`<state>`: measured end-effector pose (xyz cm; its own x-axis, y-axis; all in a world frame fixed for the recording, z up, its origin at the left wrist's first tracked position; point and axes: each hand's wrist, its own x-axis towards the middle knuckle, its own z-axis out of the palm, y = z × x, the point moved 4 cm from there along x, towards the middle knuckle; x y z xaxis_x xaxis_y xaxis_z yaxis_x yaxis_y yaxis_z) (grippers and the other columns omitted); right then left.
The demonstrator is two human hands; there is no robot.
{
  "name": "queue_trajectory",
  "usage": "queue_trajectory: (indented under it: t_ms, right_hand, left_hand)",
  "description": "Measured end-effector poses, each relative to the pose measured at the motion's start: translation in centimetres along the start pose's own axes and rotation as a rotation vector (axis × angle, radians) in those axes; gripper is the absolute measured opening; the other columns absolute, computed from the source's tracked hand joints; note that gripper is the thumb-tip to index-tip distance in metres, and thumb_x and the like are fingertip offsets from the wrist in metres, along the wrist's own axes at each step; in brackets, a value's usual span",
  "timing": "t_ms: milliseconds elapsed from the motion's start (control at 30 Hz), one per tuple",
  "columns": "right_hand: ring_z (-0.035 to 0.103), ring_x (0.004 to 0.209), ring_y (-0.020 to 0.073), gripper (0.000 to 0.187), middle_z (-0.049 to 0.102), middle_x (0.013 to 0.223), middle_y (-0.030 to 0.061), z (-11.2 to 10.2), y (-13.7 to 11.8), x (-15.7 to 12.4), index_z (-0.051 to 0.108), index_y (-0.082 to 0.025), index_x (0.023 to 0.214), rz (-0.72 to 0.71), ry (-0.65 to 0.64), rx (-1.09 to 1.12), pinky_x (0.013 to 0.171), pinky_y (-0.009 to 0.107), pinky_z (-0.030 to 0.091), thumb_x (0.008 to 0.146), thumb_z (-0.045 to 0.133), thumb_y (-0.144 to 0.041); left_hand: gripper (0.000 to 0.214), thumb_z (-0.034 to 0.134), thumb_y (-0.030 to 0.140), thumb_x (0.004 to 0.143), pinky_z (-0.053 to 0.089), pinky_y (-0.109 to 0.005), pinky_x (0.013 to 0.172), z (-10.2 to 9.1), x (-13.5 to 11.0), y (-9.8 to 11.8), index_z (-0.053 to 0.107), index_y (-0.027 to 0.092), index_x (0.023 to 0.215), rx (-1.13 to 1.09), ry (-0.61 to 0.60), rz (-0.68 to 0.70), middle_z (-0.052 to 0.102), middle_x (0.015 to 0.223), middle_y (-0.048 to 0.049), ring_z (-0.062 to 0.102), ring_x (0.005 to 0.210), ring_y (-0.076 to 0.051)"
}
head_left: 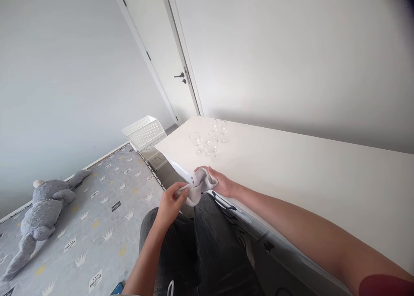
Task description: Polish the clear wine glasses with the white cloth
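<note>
Left wall: plain pale grey-blue point(71, 71), meeting the bed's far side.
Plush toy: grey and fluffy point(42, 205), lying on the bed.
Bed cover: grey point(106, 233), printed with white and yellow crowns and "PRESTIGE" labels.
White rack: perforated sides point(144, 134), standing between bed and table.
Door: white point(152, 28), with a dark handle point(180, 75).
Left hand: thumb and fingers pinching the cloth's left end point(173, 199).
Cloth: pale grey-white point(200, 186), bunched and twisted into soft folds, held between both hands above the lap, by the table's near edge.
Glasses: clear and stemmed point(211, 143), grouped upright near the table's left end.
Right hand: gripping the cloth's right part point(223, 184), some fingers hidden in the folds.
Table: long, smooth, white point(291, 171), running along the right wall.
Right wall: bare white point(291, 63), shadowed low down.
</note>
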<state>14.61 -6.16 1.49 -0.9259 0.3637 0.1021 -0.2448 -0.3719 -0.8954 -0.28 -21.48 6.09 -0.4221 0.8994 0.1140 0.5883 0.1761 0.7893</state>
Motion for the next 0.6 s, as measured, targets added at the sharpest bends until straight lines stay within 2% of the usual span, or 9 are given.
queue_trajectory:
  t_ms: [67,100,133,200,267,333,433,500,600]
  right_hand:
    - [0.066,0.097,0.0234,0.062,0.070,0.108,0.0065,0.3,0.1,-0.3,0.066,-0.023,0.115,0.044,-0.005,0.011,0.082,0.035,0.053,0.076,0.085,-0.068]
    - [0.066,0.097,0.0226,0.059,0.070,0.105,0.0053,0.3,0.2,-0.3,0.068,-0.021,0.112,0.059,0.005,-0.005,0.083,0.034,0.052,0.070,0.094,-0.054]
    - [0.065,0.096,0.0216,0.055,0.070,0.101,0.0039,0.2,0.3,-0.3,0.070,-0.020,0.108,0.067,0.018,-0.039,0.083,0.033,0.051,0.067,0.097,-0.044]
    - [0.064,0.095,0.0201,0.045,0.070,0.094,0.0019,0.1,0.5,-0.2,0.072,-0.018,0.099,0.066,0.017,-0.077,0.084,0.032,0.051,0.065,0.097,-0.034]
    - [0.064,0.095,0.0196,0.044,0.071,0.095,0.0010,0.1,0.8,0.0,0.073,-0.018,0.102,0.081,-0.034,-0.059,0.085,0.033,0.051,0.067,0.096,-0.033]
    - [0.065,0.093,0.0194,0.048,0.072,0.097,0.0006,0.2,1.0,0.0,0.073,-0.020,0.108,0.115,-0.090,-0.043,0.084,0.033,0.052,0.069,0.097,-0.035]
    - [0.063,0.083,0.0172,0.046,0.070,0.087,0.0000,0.3,1.1,-0.2,0.074,-0.017,0.100,0.143,-0.139,-0.073,0.078,0.031,0.050,0.069,0.098,-0.042]
    - [0.060,0.078,0.0153,0.042,0.066,0.080,-0.0008,0.3,1.1,-0.3,0.072,-0.016,0.089,0.142,-0.128,-0.019,0.073,0.028,0.048,0.072,0.096,-0.046]
    - [0.059,0.075,0.0141,0.044,0.063,0.081,-0.0020,0.1,1.3,-0.2,0.067,-0.018,0.090,0.158,-0.050,0.173,0.069,0.026,0.047,0.074,0.095,-0.049]
  left_hand:
    - [0.031,0.068,0.049,0.094,0.037,-0.029,0.060,-0.9,-0.3,-0.4,0.077,0.020,0.099,-0.032,0.041,-0.025,0.066,0.076,-0.0028,0.050,0.066,-0.018]
    - [0.030,0.068,0.049,0.094,0.037,-0.028,0.061,-1.4,-0.4,-0.7,0.076,0.020,0.097,-0.051,0.082,-0.041,0.065,0.076,-0.0027,0.051,0.068,-0.018]
    - [0.030,0.068,0.049,0.094,0.038,-0.027,0.060,-2.0,-0.5,-0.9,0.076,0.020,0.097,-0.083,0.124,-0.055,0.064,0.076,-0.0025,0.052,0.068,-0.018]
    - [0.030,0.070,0.049,0.094,0.041,-0.026,0.060,-2.8,-0.7,-1.2,0.074,0.019,0.097,-0.214,0.166,-0.095,0.064,0.077,-0.0018,0.053,0.069,-0.017]
    - [0.031,0.072,0.050,0.092,0.044,-0.025,0.057,-2.7,-0.9,-1.3,0.073,0.019,0.097,-0.420,0.128,-0.153,0.064,0.079,-0.0012,0.053,0.066,-0.015]
    - [0.033,0.074,0.052,0.090,0.046,-0.025,0.054,-1.9,-1.1,-1.1,0.072,0.019,0.095,-0.602,0.034,-0.207,0.063,0.080,-0.0007,0.052,0.062,-0.014]
    - [0.037,0.076,0.054,0.089,0.050,-0.026,0.057,-0.3,-0.8,-1.1,0.072,0.018,0.098,-0.669,-0.128,-0.217,0.064,0.081,-0.0019,0.055,0.065,-0.014]
    - [0.041,0.076,0.057,0.088,0.052,-0.027,0.062,0.1,0.0,-1.9,0.072,0.018,0.097,-0.611,-0.093,-0.191,0.065,0.082,-0.0024,0.057,0.069,-0.016]
    - [0.048,0.077,0.064,0.084,0.047,-0.025,0.061,-0.4,1.8,-4.4,0.070,0.017,0.090,-0.500,0.129,-0.181,0.061,0.076,-0.0004,0.054,0.066,-0.014]
